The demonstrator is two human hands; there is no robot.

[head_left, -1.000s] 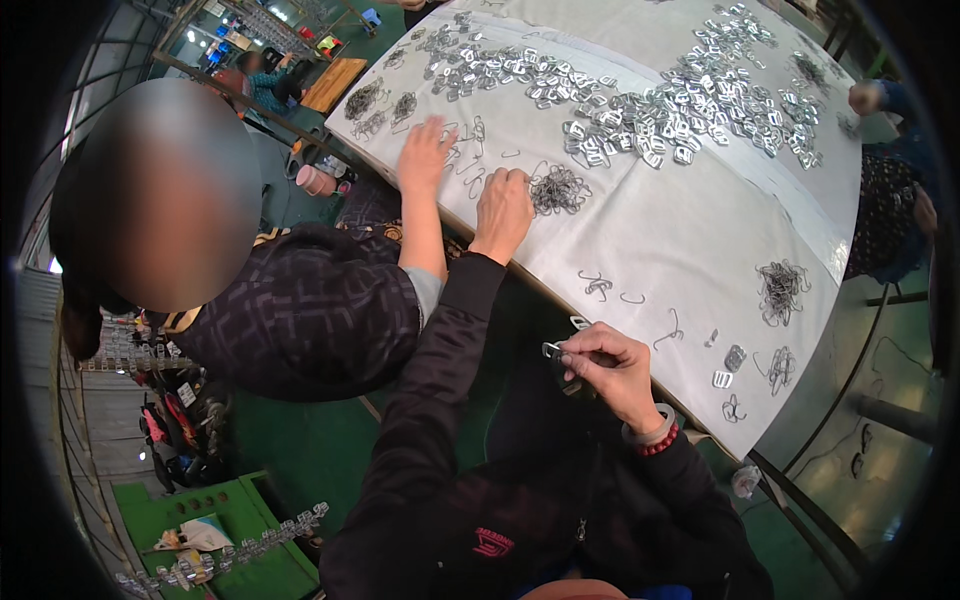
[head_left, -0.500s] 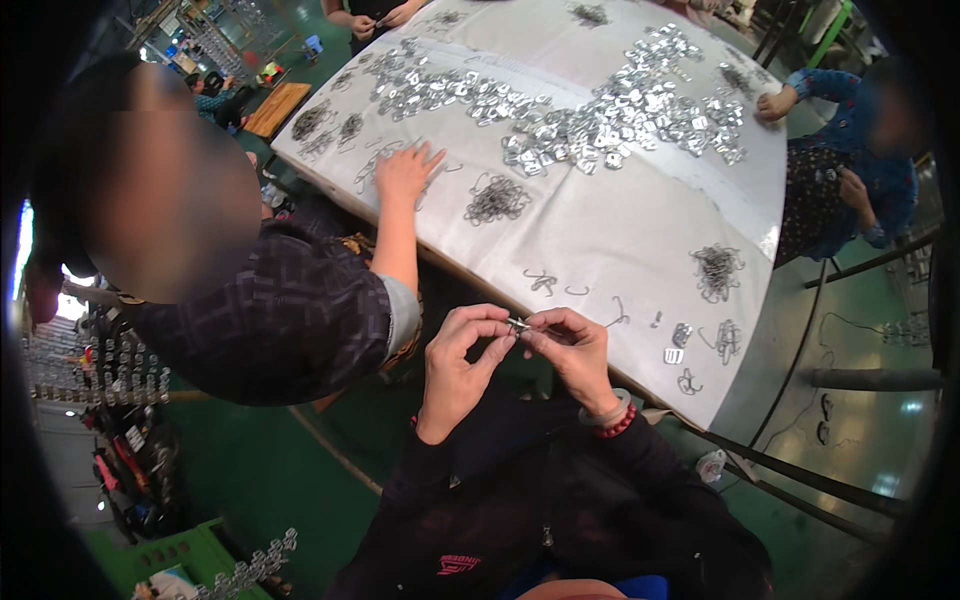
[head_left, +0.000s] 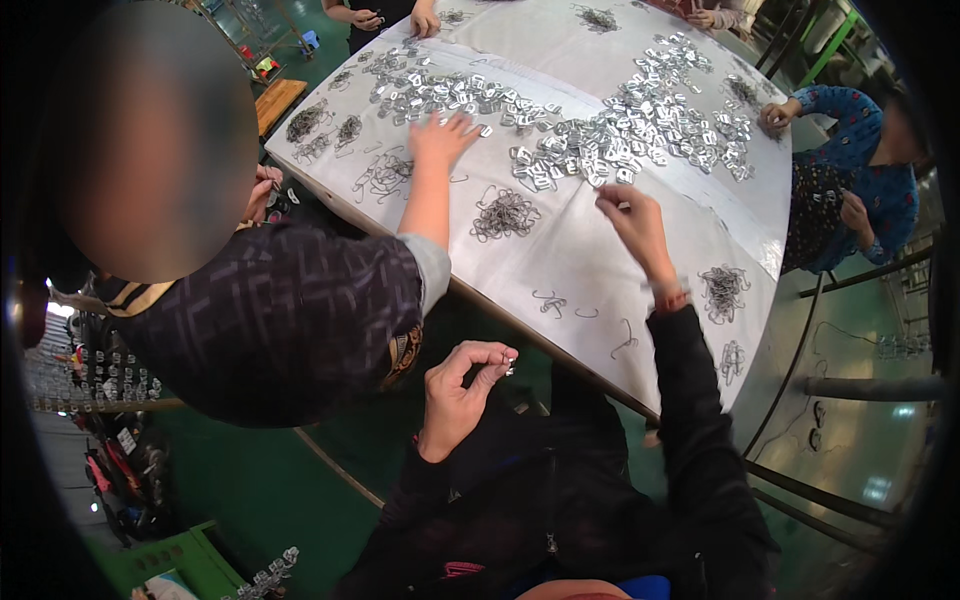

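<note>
Now right hand (head_left: pixel 632 222) over table (head_left: pixel 560 270), left hand (head_left: pixel 462 392) off edge.

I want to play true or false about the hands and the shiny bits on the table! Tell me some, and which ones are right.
1. The left hand pinches a small metal piece below the table edge. True.
2. The right hand rests in the person's lap. False: it reaches out over the white table, toward the heap of shiny metal pieces.
3. The table cover is red. False: it is white.
4. A neighbour's hand lies spread on the table by the shiny pieces. True.
5. Small piles of bent wire lie on the table. True.
</note>
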